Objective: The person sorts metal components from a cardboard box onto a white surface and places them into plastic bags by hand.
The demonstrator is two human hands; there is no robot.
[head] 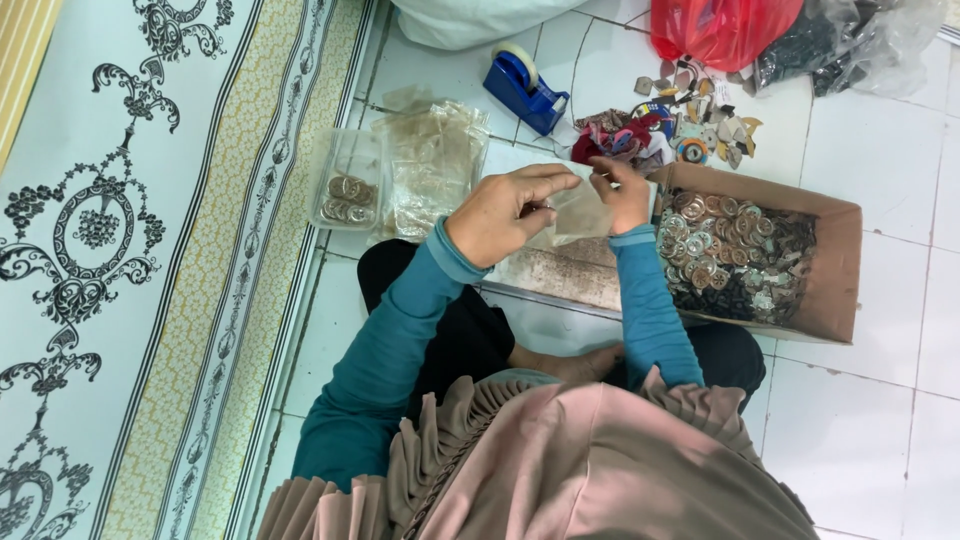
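- Holding a small clear plastic bag [578, 212] with both hands, left hand [505, 213] pinching its edge, right hand [622, 195] gripping the top corner.
- Hovering above the near left end of a brown cardboard box [838, 270], full of round shiny metal pieces [720, 245].
- Lying to the left: thin crinkled transparent bags [430, 160]; farther, a blue tape dispenser [525, 90].

Just one head cam, looking steeply down from close above the open brown cardboard box [835, 270] on the floor.
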